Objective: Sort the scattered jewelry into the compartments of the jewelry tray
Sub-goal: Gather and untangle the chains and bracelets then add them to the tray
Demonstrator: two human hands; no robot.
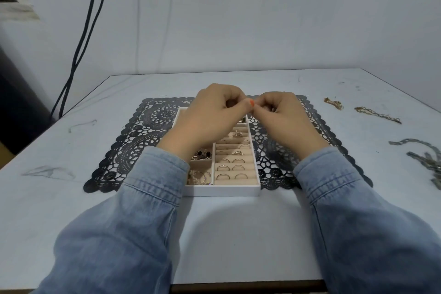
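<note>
A white jewelry tray (222,190) with beige lining sits on a black lace placemat (133,148). Its right column holds several rings (223,167) in padded slots. Left compartments hold dark earrings (202,154) and a pearl bracelet (199,178). My left hand (210,117) and my right hand (284,119) hover above the tray's far end, fingers curled, fingertips meeting. They pinch something tiny between them; the item itself is hidden by the fingers.
On the table to the right lie a small gold chain (334,103), a longer gold chain (378,114) and silver-grey bracelets (424,157). Black cables (83,38) hang down the wall at the back left. The table's front edge is near my sleeves.
</note>
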